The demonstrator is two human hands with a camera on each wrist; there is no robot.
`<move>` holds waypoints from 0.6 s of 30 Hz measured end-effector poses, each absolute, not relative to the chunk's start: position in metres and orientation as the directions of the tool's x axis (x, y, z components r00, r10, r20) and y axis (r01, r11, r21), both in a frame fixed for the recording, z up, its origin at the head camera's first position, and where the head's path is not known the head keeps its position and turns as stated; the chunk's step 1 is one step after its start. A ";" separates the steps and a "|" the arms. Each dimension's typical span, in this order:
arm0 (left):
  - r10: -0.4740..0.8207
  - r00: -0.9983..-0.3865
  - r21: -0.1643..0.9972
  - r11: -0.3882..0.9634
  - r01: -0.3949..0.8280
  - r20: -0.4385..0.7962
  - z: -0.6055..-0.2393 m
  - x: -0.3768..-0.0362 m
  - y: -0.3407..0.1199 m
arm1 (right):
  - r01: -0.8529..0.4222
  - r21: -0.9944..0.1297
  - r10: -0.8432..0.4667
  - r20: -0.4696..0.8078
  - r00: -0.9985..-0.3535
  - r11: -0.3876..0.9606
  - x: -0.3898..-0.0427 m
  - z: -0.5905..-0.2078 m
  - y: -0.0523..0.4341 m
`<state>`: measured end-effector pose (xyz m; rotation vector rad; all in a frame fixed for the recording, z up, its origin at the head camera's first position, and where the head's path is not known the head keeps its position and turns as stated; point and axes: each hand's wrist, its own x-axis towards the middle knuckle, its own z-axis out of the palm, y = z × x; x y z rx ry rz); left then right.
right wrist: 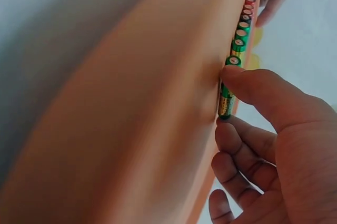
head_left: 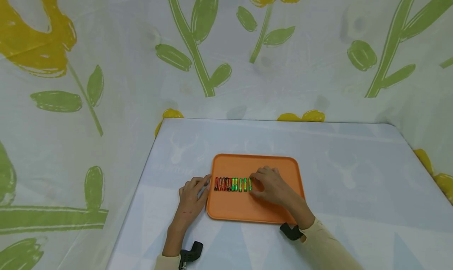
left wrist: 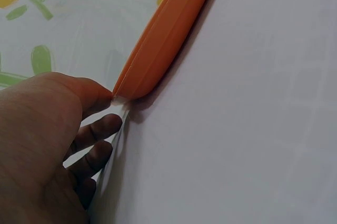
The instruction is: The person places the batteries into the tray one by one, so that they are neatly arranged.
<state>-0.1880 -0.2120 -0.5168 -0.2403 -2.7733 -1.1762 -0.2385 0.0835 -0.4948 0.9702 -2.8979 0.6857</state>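
An orange tray holds a row of small batteries: several red and black ones at the left, several green ones to their right. My right hand pinches the green battery at the row's right end, thumb on its upper end and a finger at the lower end in the right wrist view. The other fingers are bent below it. My left hand is at the tray's left side; its fingertips touch the rim and its remaining fingers are loosely bent.
Under the tray lies a pale blue and white patterned tabletop. Behind and to the left hangs a white cloth with green leaves and yellow flowers. A black strap mount sits on the left wrist, another mount on the right.
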 end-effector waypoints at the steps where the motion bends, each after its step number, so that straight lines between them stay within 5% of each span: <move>1: 0.099 -0.980 0.703 0.684 0.194 0.173 -0.517 -0.188 -0.212 | -0.574 -0.401 -0.570 0.143 -0.809 0.714 -0.238 -0.496 0.083; 9: 0.107 -0.978 0.702 0.682 0.204 0.181 -0.518 -0.187 -0.210 | -0.550 -0.408 -0.551 0.126 -0.825 0.729 -0.233 -0.489 0.086; 18: 0.077 -0.991 0.751 0.647 0.132 0.108 -0.515 -0.193 -0.222 | -0.550 -0.427 -0.476 0.275 -0.835 0.718 -0.225 -0.471 0.113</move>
